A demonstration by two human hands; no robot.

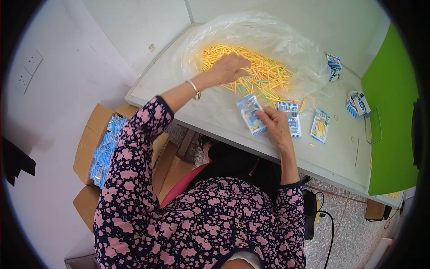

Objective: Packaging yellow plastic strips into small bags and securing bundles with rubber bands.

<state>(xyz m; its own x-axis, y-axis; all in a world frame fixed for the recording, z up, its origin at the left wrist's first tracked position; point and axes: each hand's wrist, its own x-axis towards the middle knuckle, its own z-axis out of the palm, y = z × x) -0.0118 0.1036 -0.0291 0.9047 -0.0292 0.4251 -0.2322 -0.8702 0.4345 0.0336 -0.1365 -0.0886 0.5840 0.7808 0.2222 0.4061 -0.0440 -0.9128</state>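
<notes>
My left hand (229,68) is over a heap of thin yellow sticks (264,74), a few of them green or pinkish, in a large clear plastic bag (295,47). Its fingers look bent and somewhat apart, slightly blurred, with nothing visible in them. My right hand (277,127) pinches a small blue-and-white packet (251,113) by its right edge, above the near part of the table. Just right of that hand lies a second such packet (291,117), partly overlapped by it. Farther right, a third packet (320,126) shows yellow sticks through its window.
At the table's (331,157) right stand a small blue-and-white box (357,104) and a green panel (389,116). More blue-and-white boxes (334,67) sit near the back wall. Left of the table, a cardboard box (92,148) holds many blue packets (105,150). Rubber bands lie about.
</notes>
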